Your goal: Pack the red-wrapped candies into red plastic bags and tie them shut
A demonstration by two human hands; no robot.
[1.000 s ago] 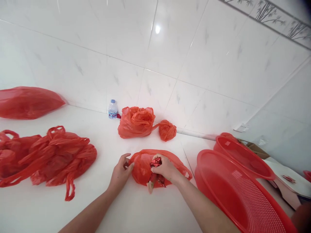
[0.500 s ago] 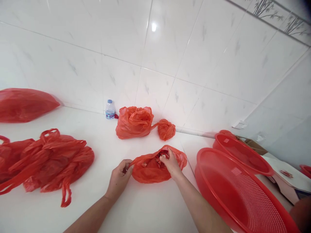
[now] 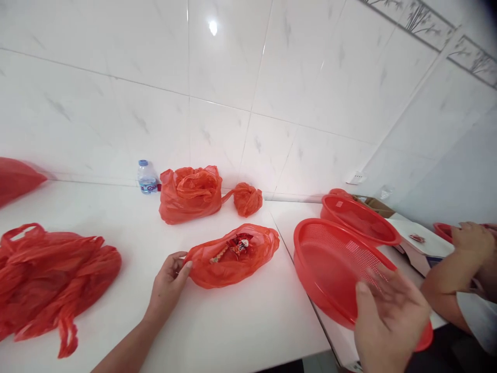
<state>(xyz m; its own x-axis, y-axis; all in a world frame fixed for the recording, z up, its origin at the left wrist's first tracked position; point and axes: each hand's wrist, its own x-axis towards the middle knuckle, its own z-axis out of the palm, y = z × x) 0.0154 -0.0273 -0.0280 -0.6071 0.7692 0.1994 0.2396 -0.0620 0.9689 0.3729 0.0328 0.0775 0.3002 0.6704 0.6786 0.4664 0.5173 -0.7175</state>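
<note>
The open red bag (image 3: 229, 272) lies just left of the near red basket (image 3: 320, 261), with small wrapped items (image 3: 240, 246) inside. The left hand (image 3: 166, 285) pinches the bag's left rim, thumb and fingertips closed on the thin plastic. The right hand (image 3: 390, 316), blurred, is over the basket's front side, fingers spread, holding nothing visible; whether it touches the basket, I cannot tell. Behind and left of the basket sit 2 bunched red bags (image 3: 190, 199) and 1 bottle (image 3: 146, 180).

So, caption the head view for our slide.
Left hand holds an open red bag, right hand spread open near a red basket.
</note>
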